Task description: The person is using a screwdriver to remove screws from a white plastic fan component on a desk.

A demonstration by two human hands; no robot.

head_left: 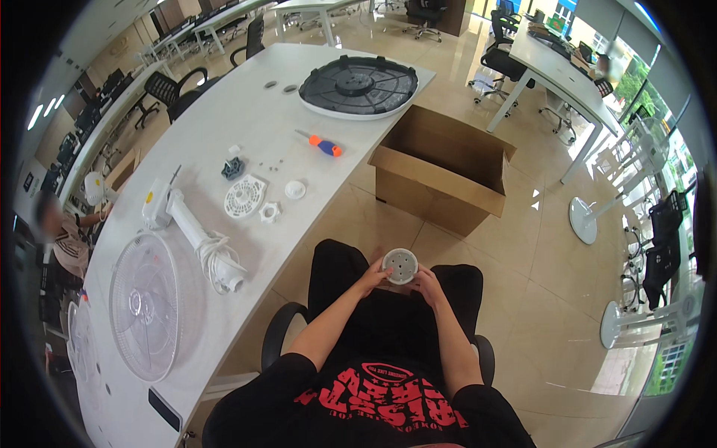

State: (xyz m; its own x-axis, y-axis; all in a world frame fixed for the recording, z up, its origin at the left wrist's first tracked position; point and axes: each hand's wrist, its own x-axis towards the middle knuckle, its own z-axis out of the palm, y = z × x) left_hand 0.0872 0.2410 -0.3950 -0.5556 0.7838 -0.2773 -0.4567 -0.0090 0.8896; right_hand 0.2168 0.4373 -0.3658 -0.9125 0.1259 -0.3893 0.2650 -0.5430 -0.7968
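Observation:
Above my lap, a round white part [400, 266] with a grey, holed end face is held between both hands. My left hand [373, 279] is closed on its left side, with a finger on the rim. On the other side my right hand [427, 284] grips it too. On the white table [314, 179] to my left lie a white fan body with a coiled cord [198, 228], a clear fan grille [147, 306], a vented white cover [245, 196], a star-shaped white nut [270, 213], a white cap [296, 190] and a dark knobbed part [233, 169].
An orange-and-blue screwdriver [323, 143] lies beyond several tiny pieces. A fan base [358, 86] rests dark side up at the table's far end. An open cardboard box [441, 196] stands on the floor ahead. A phone [165, 408] lies near the table edge. Another person [71, 243] works across the table.

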